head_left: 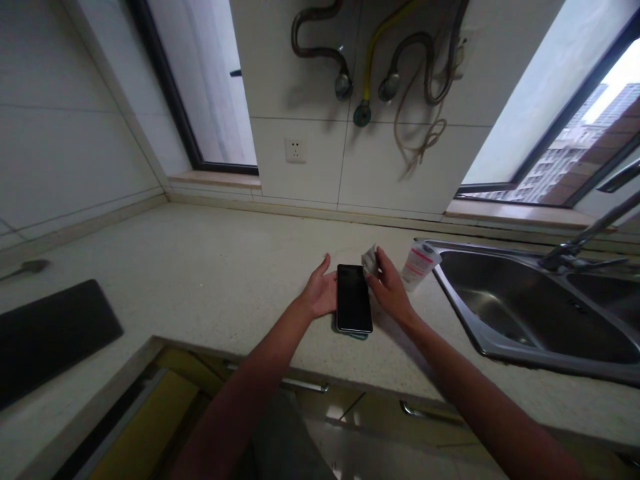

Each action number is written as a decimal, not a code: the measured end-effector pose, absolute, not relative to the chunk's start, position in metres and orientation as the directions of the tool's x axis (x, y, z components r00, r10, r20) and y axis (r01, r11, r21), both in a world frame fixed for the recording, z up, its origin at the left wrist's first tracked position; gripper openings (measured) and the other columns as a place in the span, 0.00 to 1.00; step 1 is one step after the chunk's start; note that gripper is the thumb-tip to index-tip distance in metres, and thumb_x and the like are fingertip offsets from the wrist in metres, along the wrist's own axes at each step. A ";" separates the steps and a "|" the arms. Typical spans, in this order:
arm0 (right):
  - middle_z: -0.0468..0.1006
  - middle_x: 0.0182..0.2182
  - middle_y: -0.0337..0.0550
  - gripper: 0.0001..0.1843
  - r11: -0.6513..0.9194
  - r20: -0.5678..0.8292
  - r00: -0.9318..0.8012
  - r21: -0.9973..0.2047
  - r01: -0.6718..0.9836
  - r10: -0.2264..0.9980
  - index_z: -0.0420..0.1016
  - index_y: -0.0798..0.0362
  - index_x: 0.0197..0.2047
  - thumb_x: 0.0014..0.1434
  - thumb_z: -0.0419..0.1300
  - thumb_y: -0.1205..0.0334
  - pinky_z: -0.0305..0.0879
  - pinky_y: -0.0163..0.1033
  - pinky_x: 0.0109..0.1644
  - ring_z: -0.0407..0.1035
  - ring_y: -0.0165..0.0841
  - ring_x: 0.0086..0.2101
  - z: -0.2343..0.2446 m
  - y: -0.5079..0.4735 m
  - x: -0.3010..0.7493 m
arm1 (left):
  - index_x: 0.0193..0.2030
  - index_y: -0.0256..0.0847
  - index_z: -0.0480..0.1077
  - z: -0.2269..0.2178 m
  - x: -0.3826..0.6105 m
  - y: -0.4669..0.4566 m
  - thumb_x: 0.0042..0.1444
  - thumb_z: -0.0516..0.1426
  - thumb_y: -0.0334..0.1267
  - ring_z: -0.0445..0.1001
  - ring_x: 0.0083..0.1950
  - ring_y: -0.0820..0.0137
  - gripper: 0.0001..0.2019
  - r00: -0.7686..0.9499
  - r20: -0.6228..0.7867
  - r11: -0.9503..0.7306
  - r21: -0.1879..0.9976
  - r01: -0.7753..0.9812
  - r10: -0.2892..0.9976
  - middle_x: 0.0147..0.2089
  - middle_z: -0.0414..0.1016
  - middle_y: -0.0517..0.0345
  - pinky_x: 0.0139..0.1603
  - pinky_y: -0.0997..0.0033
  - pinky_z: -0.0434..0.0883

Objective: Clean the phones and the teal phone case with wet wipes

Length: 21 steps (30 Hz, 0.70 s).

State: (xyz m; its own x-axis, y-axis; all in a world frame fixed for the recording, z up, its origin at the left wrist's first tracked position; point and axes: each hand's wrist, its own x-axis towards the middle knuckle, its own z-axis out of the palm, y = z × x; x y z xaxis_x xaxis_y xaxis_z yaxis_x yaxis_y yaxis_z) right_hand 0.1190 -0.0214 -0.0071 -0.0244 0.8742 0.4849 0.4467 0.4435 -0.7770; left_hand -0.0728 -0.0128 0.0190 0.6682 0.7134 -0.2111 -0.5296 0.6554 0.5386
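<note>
A black smartphone (pixel 354 299) lies face up on the speckled stone countertop (pixel 210 267), on top of a thin teal item (pixel 352 336) that barely shows beneath its lower edge. My left hand (pixel 320 290) rests flat on the counter against the phone's left side, holding nothing. My right hand (pixel 391 288) sits at the phone's right side, pinching a small white-and-grey packet or wipe (pixel 370 260) between thumb and fingers. A white tube with a red label (pixel 421 265) stands just beyond my right hand.
A steel double sink (pixel 530 307) with a faucet (pixel 575 250) lies to the right. A black flat board (pixel 50 340) and a metal spoon (pixel 27 267) are on the left of the counter. Cabinet handles sit below the front edge; hoses and a socket are on the wall.
</note>
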 end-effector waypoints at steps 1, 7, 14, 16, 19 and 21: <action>0.59 0.69 0.55 0.36 0.495 0.511 -0.117 -0.709 0.502 0.851 0.53 0.52 0.73 0.65 0.52 0.53 0.54 0.54 0.71 0.57 0.43 0.67 -0.006 -0.024 0.117 | 0.53 0.33 0.70 0.019 -0.073 -0.013 0.64 0.44 0.65 0.80 0.48 0.52 0.35 0.666 -0.205 0.653 0.532 -0.538 0.717 0.44 0.79 0.36 0.53 0.51 0.71; 0.58 0.70 0.57 0.31 0.664 0.340 -0.576 -0.275 0.695 0.743 0.63 0.56 0.70 0.71 0.48 0.49 0.41 0.61 0.74 0.49 0.46 0.71 0.007 -0.028 0.105 | 0.54 0.36 0.71 0.014 -0.075 -0.010 0.63 0.44 0.66 0.80 0.45 0.54 0.35 0.680 -0.154 0.640 0.533 -0.554 0.716 0.44 0.79 0.40 0.51 0.52 0.72; 0.48 0.73 0.62 0.38 0.626 0.281 -0.568 -0.193 0.756 0.773 0.58 0.62 0.72 0.71 0.46 0.41 0.42 0.62 0.74 0.40 0.50 0.72 0.012 -0.010 0.106 | 0.53 0.36 0.71 0.020 -0.075 -0.011 0.64 0.43 0.66 0.79 0.46 0.55 0.34 0.628 -0.180 0.619 0.506 -0.601 0.757 0.45 0.79 0.41 0.51 0.54 0.72; 0.46 0.73 0.61 0.40 0.693 0.277 -0.639 -0.184 0.698 0.717 0.55 0.61 0.73 0.71 0.47 0.39 0.40 0.63 0.74 0.38 0.50 0.73 0.009 -0.014 0.106 | 0.51 0.36 0.71 0.020 -0.075 -0.010 0.64 0.44 0.66 0.79 0.46 0.55 0.33 0.614 -0.196 0.618 0.495 -0.611 0.764 0.44 0.79 0.41 0.50 0.55 0.72; 0.47 0.73 0.59 0.41 0.790 0.259 -0.747 -0.149 0.595 0.612 0.53 0.59 0.74 0.70 0.49 0.39 0.38 0.64 0.74 0.36 0.48 0.73 0.007 -0.026 0.108 | 0.51 0.34 0.71 0.017 -0.077 -0.007 0.63 0.46 0.65 0.79 0.45 0.54 0.33 0.559 -0.235 0.592 0.499 -0.633 0.795 0.42 0.79 0.40 0.49 0.55 0.73; 0.48 0.73 0.57 0.39 0.834 0.260 -0.793 -0.125 0.538 0.551 0.53 0.56 0.74 0.70 0.51 0.41 0.38 0.64 0.74 0.35 0.47 0.73 0.008 -0.036 0.110 | 0.52 0.33 0.71 0.017 -0.080 -0.005 0.63 0.45 0.66 0.80 0.43 0.54 0.35 0.538 -0.240 0.577 0.510 -0.638 0.808 0.41 0.79 0.40 0.48 0.55 0.73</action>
State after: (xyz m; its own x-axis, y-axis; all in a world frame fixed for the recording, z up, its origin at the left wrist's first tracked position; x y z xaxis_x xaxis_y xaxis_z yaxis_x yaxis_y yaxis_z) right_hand 0.1099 -0.0364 0.0084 -0.7931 0.5509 0.2599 0.5381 0.8336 -0.1249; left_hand -0.0797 -0.0046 0.0167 0.5384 0.8078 -0.2400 -0.6379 0.5767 0.5103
